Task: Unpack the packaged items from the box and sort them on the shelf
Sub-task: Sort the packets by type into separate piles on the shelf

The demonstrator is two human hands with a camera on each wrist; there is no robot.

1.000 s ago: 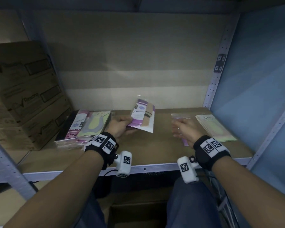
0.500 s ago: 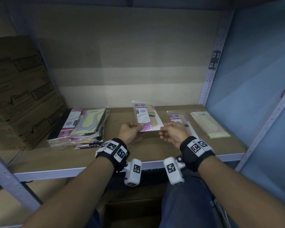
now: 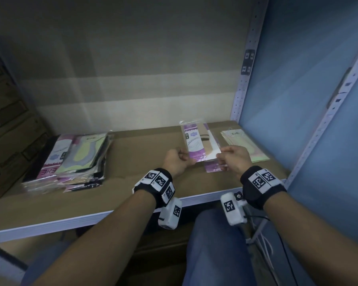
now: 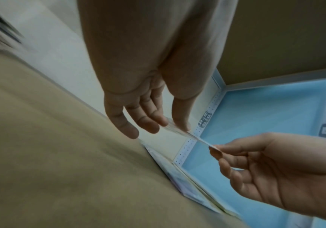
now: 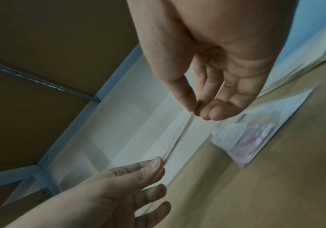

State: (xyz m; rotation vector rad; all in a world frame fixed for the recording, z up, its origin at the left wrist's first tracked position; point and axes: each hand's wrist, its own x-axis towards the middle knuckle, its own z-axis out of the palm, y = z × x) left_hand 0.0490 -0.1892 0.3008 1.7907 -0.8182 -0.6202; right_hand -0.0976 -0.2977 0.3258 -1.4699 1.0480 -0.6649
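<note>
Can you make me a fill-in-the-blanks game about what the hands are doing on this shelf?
1. The purple packet is held by ____ hands.
2. The big stack of packets lies on the ____ side of the shelf.
3. The right hand pinches the packet's ____ corner.
4. The wall beside the yellow packets is coloured ____.

Missing words: both; left; right; blue

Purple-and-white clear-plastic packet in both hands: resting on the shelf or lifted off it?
Lifted. The purple-and-white clear-plastic packet hangs between left hand and right hand, above another packet.
</note>
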